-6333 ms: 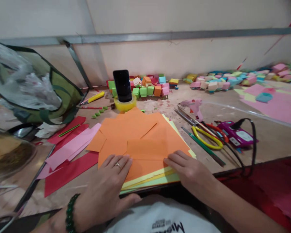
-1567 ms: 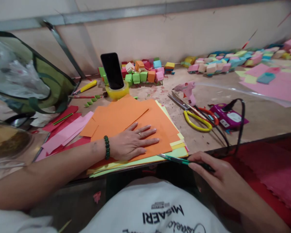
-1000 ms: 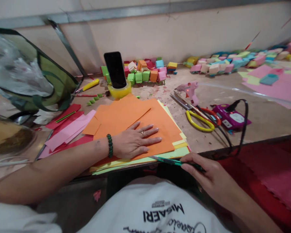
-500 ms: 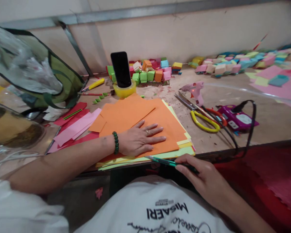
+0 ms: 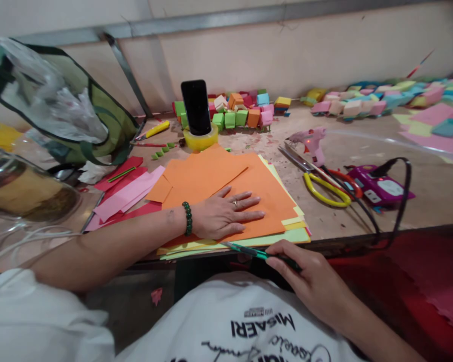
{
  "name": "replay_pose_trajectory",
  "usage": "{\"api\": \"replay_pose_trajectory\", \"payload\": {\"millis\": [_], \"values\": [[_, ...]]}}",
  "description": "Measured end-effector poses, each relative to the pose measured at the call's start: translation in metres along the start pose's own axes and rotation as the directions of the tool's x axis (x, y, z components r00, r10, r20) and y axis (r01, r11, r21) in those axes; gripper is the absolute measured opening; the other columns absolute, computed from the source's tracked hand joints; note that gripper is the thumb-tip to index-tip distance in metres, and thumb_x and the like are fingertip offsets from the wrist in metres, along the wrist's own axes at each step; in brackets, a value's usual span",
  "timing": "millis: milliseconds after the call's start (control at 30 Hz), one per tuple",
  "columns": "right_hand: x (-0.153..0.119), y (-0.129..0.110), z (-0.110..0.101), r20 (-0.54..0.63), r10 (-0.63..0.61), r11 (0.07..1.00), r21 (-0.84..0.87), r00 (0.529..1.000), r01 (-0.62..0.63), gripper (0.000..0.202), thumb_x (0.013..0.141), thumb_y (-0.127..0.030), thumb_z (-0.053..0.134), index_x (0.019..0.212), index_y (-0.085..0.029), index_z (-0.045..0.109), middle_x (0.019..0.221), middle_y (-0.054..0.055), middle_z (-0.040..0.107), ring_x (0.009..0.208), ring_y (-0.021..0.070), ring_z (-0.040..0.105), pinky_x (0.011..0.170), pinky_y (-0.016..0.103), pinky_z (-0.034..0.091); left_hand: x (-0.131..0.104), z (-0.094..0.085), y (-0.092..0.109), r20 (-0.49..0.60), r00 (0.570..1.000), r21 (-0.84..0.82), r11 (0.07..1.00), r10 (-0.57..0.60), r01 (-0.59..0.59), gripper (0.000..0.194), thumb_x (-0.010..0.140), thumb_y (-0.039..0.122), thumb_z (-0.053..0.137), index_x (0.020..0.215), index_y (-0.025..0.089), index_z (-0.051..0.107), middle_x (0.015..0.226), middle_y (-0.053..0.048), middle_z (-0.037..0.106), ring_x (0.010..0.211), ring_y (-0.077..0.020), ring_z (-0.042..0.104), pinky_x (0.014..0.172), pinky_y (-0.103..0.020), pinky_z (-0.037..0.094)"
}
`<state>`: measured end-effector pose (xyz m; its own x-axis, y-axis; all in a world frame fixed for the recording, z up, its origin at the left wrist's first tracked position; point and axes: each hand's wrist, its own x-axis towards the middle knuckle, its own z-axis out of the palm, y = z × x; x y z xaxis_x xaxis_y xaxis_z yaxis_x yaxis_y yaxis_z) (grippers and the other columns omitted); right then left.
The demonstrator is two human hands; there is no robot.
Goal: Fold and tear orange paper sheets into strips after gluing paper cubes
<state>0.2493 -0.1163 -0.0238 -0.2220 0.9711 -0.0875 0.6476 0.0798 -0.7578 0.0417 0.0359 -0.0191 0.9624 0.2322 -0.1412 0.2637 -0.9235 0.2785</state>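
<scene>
My left hand (image 5: 228, 213) lies flat on a sheet of orange paper (image 5: 264, 183), fingers spread, with a bead bracelet at the wrist. Under the orange sheet is a stack of yellow and pale green paper (image 5: 296, 236), reaching the table's front edge. My right hand (image 5: 298, 264) is closed around a green utility knife (image 5: 249, 250). Its blade points left, close to the front edge of the stack; whether it touches the paper I cannot tell. Smaller orange pieces lie at the stack's left side.
A phone (image 5: 196, 108) stands in a yellow tape roll (image 5: 202, 140) behind the paper. To the right lie large scissors (image 5: 326, 188), a pink glue gun (image 5: 311, 143) and a purple power strip (image 5: 379, 183). Folded paper blocks (image 5: 241, 115) line the wall. A green bag (image 5: 109, 120) and jar (image 5: 33, 191) stand left.
The whole view has shifted, so things appear a little farther right. My right hand and the utility knife have moved slightly left along the stack's edge. My left hand stays flat on the orange paper.
</scene>
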Motion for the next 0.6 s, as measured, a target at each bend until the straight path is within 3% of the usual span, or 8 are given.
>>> {"api": "replay_pose_trajectory", "payload": {"millis": [233, 400, 433, 500, 533, 600], "values": [[0.003, -0.005, 0.002, 0.039, -0.015, 1.0, 0.011, 0.999, 0.014, 0.017, 0.094, -0.032, 0.046, 0.09, -0.022, 0.06, 0.081, -0.001, 0.066, 0.072, 0.0126, 0.061, 0.068, 0.023, 0.045, 0.0, 0.0, -0.001, -0.006, 1.0, -0.011, 1.0, 0.005, -0.005, 0.053, 0.097, 0.046, 0.021, 0.148, 0.031, 0.023, 0.158, -0.004, 0.012, 0.145, -0.0258, 0.012, 0.111, -0.057, 0.007], [-0.014, -0.012, -0.018, 0.124, -0.048, 0.999, 0.03, 0.991, 0.045, 0.017, 0.093, -0.032, 0.049, 0.088, -0.024, 0.063, 0.079, -0.002, 0.067, 0.072, 0.0122, 0.062, 0.066, 0.021, 0.046, -0.002, 0.0, 0.001, -0.019, 1.0, -0.033, 0.999, 0.006, -0.007, 0.056, 0.096, 0.051, 0.024, 0.148, 0.031, 0.022, 0.158, -0.006, 0.013, 0.145, -0.0282, 0.013, 0.111, -0.058, 0.008], [-0.018, -0.01, -0.025, 0.087, -0.033, 0.999, 0.029, 0.996, 0.03, 0.017, 0.092, -0.033, 0.05, 0.088, -0.024, 0.063, 0.08, -0.002, 0.067, 0.073, 0.0129, 0.063, 0.066, 0.021, 0.047, -0.002, 0.0, 0.001, -0.026, 1.0, -0.035, 0.999, 0.009, -0.01, 0.062, 0.093, 0.056, 0.029, 0.148, 0.03, 0.021, 0.158, -0.008, 0.014, 0.144, -0.0301, 0.013, 0.111, -0.059, 0.008], [-0.023, 0.002, -0.039, -0.136, 0.012, 1.0, 0.0, 0.991, -0.012, 0.018, 0.092, -0.035, 0.048, 0.093, -0.025, 0.063, 0.084, -0.001, 0.068, 0.076, 0.0156, 0.064, 0.067, 0.023, 0.049, -0.003, -0.001, 0.002, -0.053, 0.999, -0.029, 1.0, 0.003, -0.004, 0.077, 0.085, 0.067, 0.039, 0.149, 0.027, 0.022, 0.157, -0.012, 0.014, 0.143, -0.0347, 0.014, 0.11, -0.062, 0.008], [-0.022, 0.011, -0.046, -0.314, 0.033, 0.998, -0.034, 0.949, -0.046, 0.02, 0.092, -0.036, 0.047, 0.097, -0.025, 0.062, 0.088, 0.001, 0.069, 0.08, 0.0174, 0.065, 0.07, 0.025, 0.05, -0.004, -0.001, 0.003, -0.071, 0.997, -0.023, 1.0, -0.008, 0.007, 0.084, 0.081, 0.07, 0.043, 0.149, 0.026, 0.023, 0.157, -0.015, 0.015, 0.143, -0.0364, 0.015, 0.11, -0.063, 0.008], [-0.015, 0.034, -0.056, -0.598, -0.003, 0.98, -0.16, 0.801, -0.115, 0.025, 0.092, -0.036, 0.045, 0.107, -0.023, 0.061, 0.099, 0.004, 0.069, 0.089, 0.0208, 0.065, 0.075, 0.029, 0.051, -0.005, -0.003, 0.006, -0.097, 0.995, -0.011, 0.999, -0.039, 0.038, 0.089, 0.077, 0.072, 0.048, 0.148, 0.024, 0.026, 0.155, -0.018, 0.017, 0.142, -0.0381, 0.017, 0.11, -0.064, 0.009]]}}
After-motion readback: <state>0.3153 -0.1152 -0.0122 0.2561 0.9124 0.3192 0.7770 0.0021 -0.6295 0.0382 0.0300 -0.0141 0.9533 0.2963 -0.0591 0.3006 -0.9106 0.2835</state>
